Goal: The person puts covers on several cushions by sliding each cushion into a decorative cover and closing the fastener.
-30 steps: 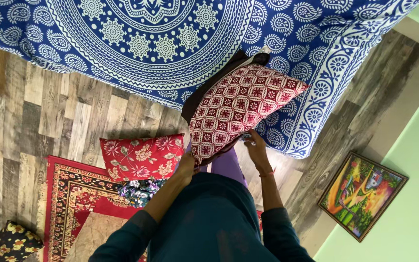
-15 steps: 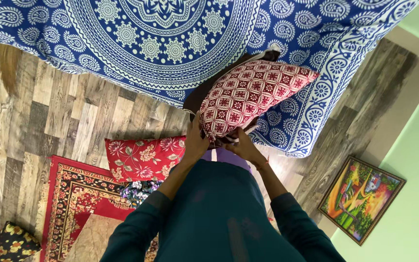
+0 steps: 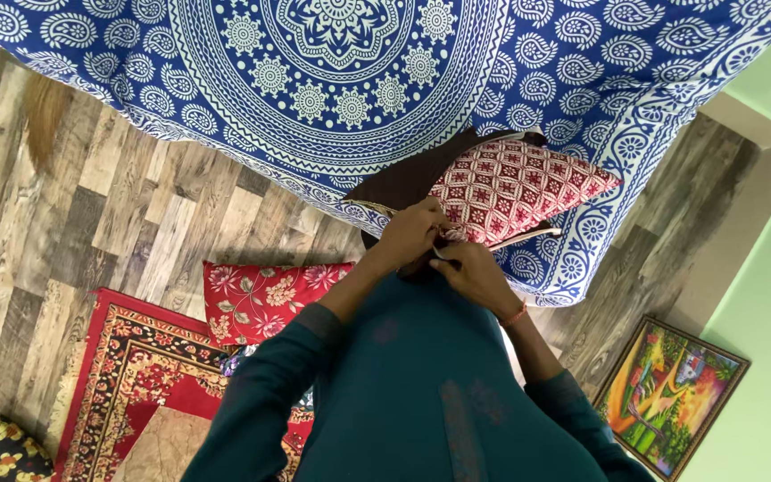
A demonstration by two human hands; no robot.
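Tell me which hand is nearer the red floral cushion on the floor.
Left. The left hand grips the maroon patterned pillow at its near end, on the side of the red floral cushion; the right hand is farther away.

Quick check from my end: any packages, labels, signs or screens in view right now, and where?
None of those in view.
Closest thing: a framed painting, lower right, leaning against the green wall; rectangular, dark frame, bright yellow, green and red scene.
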